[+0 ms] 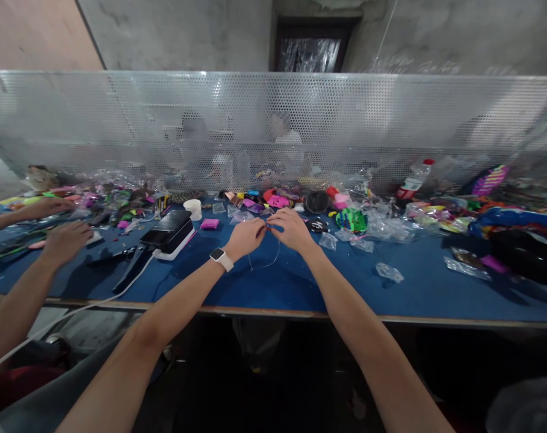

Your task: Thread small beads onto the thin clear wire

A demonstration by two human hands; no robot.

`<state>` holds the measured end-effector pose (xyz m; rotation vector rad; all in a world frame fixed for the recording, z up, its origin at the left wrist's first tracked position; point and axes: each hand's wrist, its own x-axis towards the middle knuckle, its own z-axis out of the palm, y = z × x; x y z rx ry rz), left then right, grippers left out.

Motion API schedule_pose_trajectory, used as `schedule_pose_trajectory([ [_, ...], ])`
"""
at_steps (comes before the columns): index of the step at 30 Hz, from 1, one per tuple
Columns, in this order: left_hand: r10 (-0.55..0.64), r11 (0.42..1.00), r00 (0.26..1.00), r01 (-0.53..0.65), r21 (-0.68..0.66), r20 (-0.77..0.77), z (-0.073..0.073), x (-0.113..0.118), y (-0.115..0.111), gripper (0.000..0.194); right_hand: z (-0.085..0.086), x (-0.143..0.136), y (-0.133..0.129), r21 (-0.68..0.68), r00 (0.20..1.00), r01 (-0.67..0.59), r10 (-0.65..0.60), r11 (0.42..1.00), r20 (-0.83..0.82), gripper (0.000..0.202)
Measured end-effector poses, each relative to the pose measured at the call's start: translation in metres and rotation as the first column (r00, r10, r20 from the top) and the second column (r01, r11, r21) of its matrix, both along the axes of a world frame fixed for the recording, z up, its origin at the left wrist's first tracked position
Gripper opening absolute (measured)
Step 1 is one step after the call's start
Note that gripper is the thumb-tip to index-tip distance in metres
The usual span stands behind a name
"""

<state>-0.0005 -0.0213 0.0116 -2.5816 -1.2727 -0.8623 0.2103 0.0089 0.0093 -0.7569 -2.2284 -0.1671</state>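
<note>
Left hand: fingertips bunched, looks pinched on a thin strand
Right hand: pinching too, I reckon, tips right by the left's
Strand: loops below both hands, over the table
Progress: mid-job imo, strand's hanging loose; can't tell what's finished
Tabletop: blue, colourful clutter along the back
Room: grey wall, perforated panel
</note>
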Motion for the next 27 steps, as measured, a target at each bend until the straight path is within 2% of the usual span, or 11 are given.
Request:
schedule_pose_trajectory([
  [7, 0.058, 0.998, 0.993, -0.060, -0.017, -0.102, 0.004, 0.000, -0.003, 0.028, -0.002, -0.002, -0.003, -0.127, 0.998, -0.027, 0.020, 0.992, -0.056, 0.049],
  [12, 0.123, 0.990, 0.974, -0.135, -0.052, -0.191, 0.010, 0.006, -0.009, 0.036, -0.008, -0.005, 0.002, -0.229, 0.992, -0.049, 0.021, 0.972, -0.123, 0.048],
  [15, 0.149, 0.982, 0.968, -0.169, -0.085, -0.203, 0.012, 0.010, -0.011, 0.037, -0.013, -0.005, 0.006, -0.327, 0.981, -0.113, 0.054, 0.938, -0.184, 0.045],
  [17, 0.157, 0.978, 0.969, -0.179, -0.104, -0.191, 0.013, 0.011, -0.011, 0.036, -0.015, -0.004, 0.007, -0.367, 0.980, -0.151, 0.092, 0.918, -0.175, 0.052],
  [21, 0.155, 0.977, 0.976, -0.175, -0.122, -0.155, 0.013, 0.009, -0.009, 0.031, -0.015, -0.001, 0.006, -0.306, 0.990, -0.131, 0.110, 0.943, -0.085, 0.064],
  [27, 0.133, 0.983, 0.984, -0.146, -0.108, -0.120, 0.009, 0.009, -0.007, 0.030, -0.012, 0.003, 0.008, -0.281, 0.994, -0.098, 0.083, 0.955, -0.065, 0.048],
])
